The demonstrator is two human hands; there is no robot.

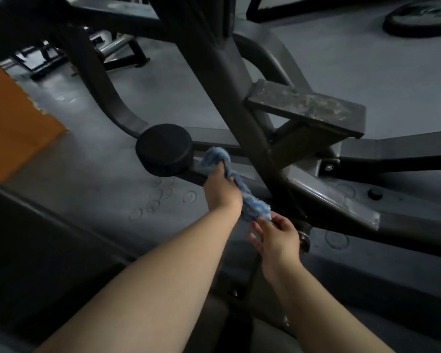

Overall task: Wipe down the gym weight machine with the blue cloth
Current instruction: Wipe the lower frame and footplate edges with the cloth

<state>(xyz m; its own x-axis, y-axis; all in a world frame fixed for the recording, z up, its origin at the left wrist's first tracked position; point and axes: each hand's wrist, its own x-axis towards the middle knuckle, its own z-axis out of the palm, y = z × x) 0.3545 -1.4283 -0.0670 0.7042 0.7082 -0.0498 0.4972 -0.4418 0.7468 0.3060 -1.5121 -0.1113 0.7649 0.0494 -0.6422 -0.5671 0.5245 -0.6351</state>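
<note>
Gripping blue cloth (pixel 236 186) upper end, left hand (pixel 220 191) holds it against machine frame (pixel 326 197); right hand (pixel 278 238), at 5 o'clock, apparently pinches lower end.

an orange panel (pixel 15 118) at left, a weight plate (pixel 421 17) on the grey floor (pixel 367 62) far right
</note>
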